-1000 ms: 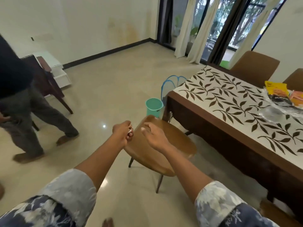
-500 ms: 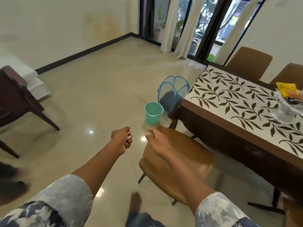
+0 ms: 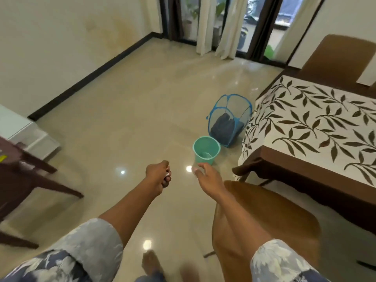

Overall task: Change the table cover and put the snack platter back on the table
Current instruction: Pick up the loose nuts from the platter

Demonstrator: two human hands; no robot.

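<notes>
A white table cover with brown leaf print [image 3: 317,127] lies on the dark wooden table [image 3: 284,165] at the right. The snack platter is out of view. Both my arms reach forward over the floor. My left hand [image 3: 158,178] is curled in a fist and pinches a small white scrap that shows between the fingers. My right hand [image 3: 205,178] hangs with loosely curled fingers above the floor, just short of a teal bin [image 3: 206,149], and I see nothing in it.
A blue mesh hamper [image 3: 230,119] with dark cloth inside stands behind the bin by the table corner. A brown chair [image 3: 274,216] is under my right forearm; another [image 3: 341,58] is behind the table. Dark furniture [image 3: 24,176] stands at the left. My foot [image 3: 150,263] shows below.
The view has swung left and forward, so the bin and hamper are now closer and the snack platter has left the frame. The other person is gone from view. Both hands keep their poses.
</notes>
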